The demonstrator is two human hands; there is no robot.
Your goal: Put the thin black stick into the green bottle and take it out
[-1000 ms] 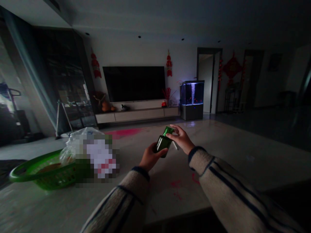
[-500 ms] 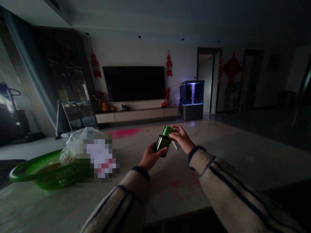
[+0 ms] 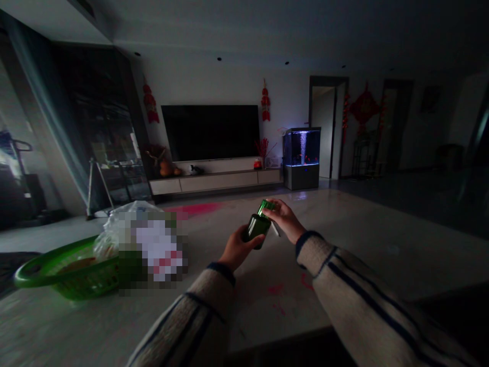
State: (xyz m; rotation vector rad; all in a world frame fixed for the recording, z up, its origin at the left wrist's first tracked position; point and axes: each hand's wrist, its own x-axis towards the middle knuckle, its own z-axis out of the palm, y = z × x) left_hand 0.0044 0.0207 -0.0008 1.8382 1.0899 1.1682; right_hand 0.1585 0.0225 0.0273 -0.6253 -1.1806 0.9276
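Observation:
A dark green bottle [image 3: 257,228] is held tilted above the table, its top leaning slightly right. My left hand [image 3: 237,246] wraps round the bottle's body, thumb across the front. The fingers of my right hand [image 3: 283,218] are closed on the shiny green cap [image 3: 265,207] at the bottle's top. Whether the cap is loose or seated on the neck I cannot tell. Just behind the bottle, a thin white stick-like thing [image 3: 275,230] lies on the table [image 3: 362,244], partly hidden by my hands.
To the left stands a green plastic basket [image 3: 91,283] with a clear plastic bag [image 3: 132,209] in it. A blurred-out white packet [image 3: 162,250] is beside them. Pink stains [image 3: 198,208] mark the table. Beyond are a television [image 3: 210,132] and a lit aquarium [image 3: 302,148].
My right fingers have shifted round the cap and cover more of it. The bottle has moved very slightly right and down; my left hand keeps its hold.

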